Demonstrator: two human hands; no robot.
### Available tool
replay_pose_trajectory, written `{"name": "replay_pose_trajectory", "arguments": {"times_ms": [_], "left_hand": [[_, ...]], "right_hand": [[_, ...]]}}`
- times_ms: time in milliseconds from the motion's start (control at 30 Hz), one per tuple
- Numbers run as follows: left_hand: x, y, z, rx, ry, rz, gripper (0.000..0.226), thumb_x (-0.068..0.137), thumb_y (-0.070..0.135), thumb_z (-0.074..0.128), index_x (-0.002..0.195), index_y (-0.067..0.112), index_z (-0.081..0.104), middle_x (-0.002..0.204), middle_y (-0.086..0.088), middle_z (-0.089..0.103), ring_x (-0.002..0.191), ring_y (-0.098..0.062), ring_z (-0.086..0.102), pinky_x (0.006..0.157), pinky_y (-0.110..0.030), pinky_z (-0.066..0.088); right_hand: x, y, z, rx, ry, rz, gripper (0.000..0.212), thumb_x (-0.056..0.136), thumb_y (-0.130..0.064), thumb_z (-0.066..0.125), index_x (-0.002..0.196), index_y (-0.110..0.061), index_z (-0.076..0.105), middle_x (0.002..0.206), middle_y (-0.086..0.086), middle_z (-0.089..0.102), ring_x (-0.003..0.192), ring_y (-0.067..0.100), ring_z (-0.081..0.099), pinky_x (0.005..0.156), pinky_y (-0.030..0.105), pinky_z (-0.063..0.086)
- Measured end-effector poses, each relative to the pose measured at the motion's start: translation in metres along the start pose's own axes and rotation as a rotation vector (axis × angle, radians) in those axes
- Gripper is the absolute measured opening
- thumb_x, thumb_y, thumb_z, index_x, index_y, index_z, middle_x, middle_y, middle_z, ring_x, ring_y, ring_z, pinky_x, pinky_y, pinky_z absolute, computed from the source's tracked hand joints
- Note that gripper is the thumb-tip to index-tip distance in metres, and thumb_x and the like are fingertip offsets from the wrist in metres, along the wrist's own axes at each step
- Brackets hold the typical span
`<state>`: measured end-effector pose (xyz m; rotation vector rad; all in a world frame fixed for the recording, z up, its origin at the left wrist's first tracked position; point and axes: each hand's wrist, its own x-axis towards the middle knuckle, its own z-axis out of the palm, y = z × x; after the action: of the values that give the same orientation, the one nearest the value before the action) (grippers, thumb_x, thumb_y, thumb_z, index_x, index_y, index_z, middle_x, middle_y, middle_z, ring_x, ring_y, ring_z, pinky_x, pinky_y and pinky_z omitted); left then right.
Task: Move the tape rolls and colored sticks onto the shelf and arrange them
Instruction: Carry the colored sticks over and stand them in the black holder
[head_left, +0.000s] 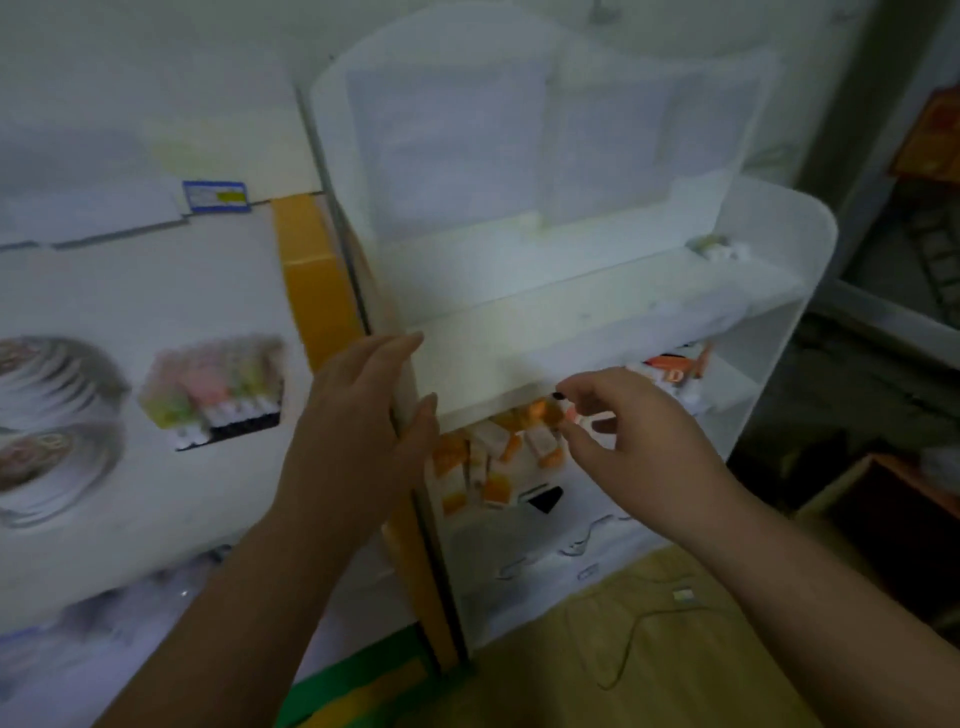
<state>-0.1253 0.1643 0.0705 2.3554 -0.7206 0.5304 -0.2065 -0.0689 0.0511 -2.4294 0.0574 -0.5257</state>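
Right hand, fingers pinching a small orange-tipped stick, is hovering just right of the stick pile; left hand, fingers straight, is bracing the shelf edge.

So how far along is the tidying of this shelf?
Partly done: a bunch of orange and white sticks already lies on the white shelf's lower level. In hand: the right hand pinches one more stick there, while the left hand rests on the shelf's side. No tape rolls show on the shelf yet.

The left hand lies flat with straight fingers against the left side edge of the white shelf. The right hand, fingers curled, pinches a small stick just under its front lip.
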Motion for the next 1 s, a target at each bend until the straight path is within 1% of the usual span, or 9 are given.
{"name": "replay_pose_trajectory", "arguments": {"times_ms": [67, 233, 267, 333, 467, 600, 767, 900, 1000], "left_hand": [[0.001, 0.028, 0.020, -0.012, -0.058, -0.012, 0.057, 0.091, 0.029, 0.066, 0.143, 0.027, 0.045, 0.141, 0.001, 0.046, 0.125, -0.022, 0.046, 0.103, -0.037, 0.041], [0.012, 0.083, 0.067, -0.001, -0.173, 0.004, 0.057, 0.093, 0.035, 0.062, 0.145, 0.032, 0.041, 0.147, 0.003, 0.041, 0.133, -0.018, 0.037, 0.108, -0.039, 0.039], [0.015, 0.092, 0.075, 0.004, -0.184, 0.012, 0.056, 0.093, 0.035, 0.061, 0.145, 0.032, 0.041, 0.147, 0.004, 0.041, 0.133, -0.017, 0.036, 0.107, -0.036, 0.037], [0.025, 0.105, 0.091, 0.001, -0.209, 0.020, 0.054, 0.094, 0.034, 0.061, 0.145, 0.032, 0.042, 0.147, 0.005, 0.040, 0.132, -0.016, 0.036, 0.103, -0.030, 0.032], [0.051, 0.118, 0.130, -0.030, -0.285, 0.049, 0.053, 0.093, 0.039, 0.060, 0.143, 0.033, 0.044, 0.144, 0.006, 0.043, 0.130, -0.015, 0.038, 0.100, -0.027, 0.030], [0.082, 0.126, 0.173, -0.073, -0.306, 0.053, 0.050, 0.093, 0.033, 0.064, 0.140, 0.031, 0.048, 0.141, 0.005, 0.047, 0.126, -0.016, 0.041, 0.098, -0.025, 0.028], [0.136, 0.133, 0.227, -0.143, -0.268, 0.108, 0.049, 0.091, 0.031, 0.063, 0.138, 0.027, 0.051, 0.138, 0.005, 0.049, 0.125, -0.014, 0.040, 0.096, -0.023, 0.030], [0.191, 0.133, 0.258, -0.147, -0.269, 0.118, 0.052, 0.093, 0.037, 0.061, 0.142, 0.031, 0.046, 0.144, 0.007, 0.045, 0.131, -0.016, 0.040, 0.104, -0.026, 0.031], [0.231, 0.128, 0.277, -0.154, -0.237, 0.127, 0.052, 0.092, 0.040, 0.059, 0.141, 0.030, 0.046, 0.144, 0.008, 0.046, 0.131, -0.015, 0.042, 0.102, -0.024, 0.031]], "right_hand": [[-0.011, 0.022, -0.024, -0.033, -0.001, 0.004, 0.026, 0.090, -0.020, 0.067, 0.117, -0.019, 0.065, 0.109, -0.007, 0.060, 0.098, 0.005, 0.057, 0.089, 0.031, 0.053], [-0.038, 0.067, -0.065, -0.055, 0.024, 0.058, 0.033, 0.092, -0.019, 0.066, 0.124, -0.025, 0.062, 0.113, -0.016, 0.052, 0.101, -0.007, 0.046, 0.086, 0.005, 0.036], [-0.041, 0.075, -0.070, -0.062, 0.015, 0.079, 0.033, 0.093, -0.021, 0.065, 0.125, -0.025, 0.062, 0.116, -0.015, 0.054, 0.103, -0.005, 0.047, 0.086, 0.005, 0.034], [-0.043, 0.093, -0.079, -0.076, 0.023, 0.117, 0.033, 0.093, -0.024, 0.064, 0.126, -0.026, 0.061, 0.120, -0.012, 0.057, 0.108, 0.000, 0.051, 0.088, 0.011, 0.037], [-0.037, 0.121, -0.096, -0.092, 0.062, 0.173, 0.035, 0.093, -0.028, 0.063, 0.127, -0.027, 0.061, 0.121, -0.012, 0.057, 0.110, 0.002, 0.052, 0.092, 0.018, 0.041], [-0.022, 0.144, -0.111, -0.155, 0.059, 0.196, 0.033, 0.093, -0.029, 0.063, 0.126, -0.030, 0.060, 0.119, -0.015, 0.055, 0.107, 0.000, 0.050, 0.089, 0.016, 0.041], [0.025, 0.180, -0.130, -0.262, 0.035, 0.225, 0.032, 0.094, -0.028, 0.061, 0.125, -0.034, 0.059, 0.119, -0.019, 0.053, 0.106, -0.006, 0.044, 0.082, 0.001, 0.033], [0.077, 0.200, -0.142, -0.300, 0.040, 0.227, 0.031, 0.094, -0.029, 0.061, 0.124, -0.037, 0.059, 0.119, -0.021, 0.053, 0.107, -0.004, 0.048, 0.086, 0.007, 0.035], [0.116, 0.218, -0.143, -0.321, 0.064, 0.250, 0.033, 0.094, -0.032, 0.060, 0.127, -0.037, 0.058, 0.119, -0.025, 0.049, 0.108, -0.006, 0.048, 0.088, 0.009, 0.036]]}}
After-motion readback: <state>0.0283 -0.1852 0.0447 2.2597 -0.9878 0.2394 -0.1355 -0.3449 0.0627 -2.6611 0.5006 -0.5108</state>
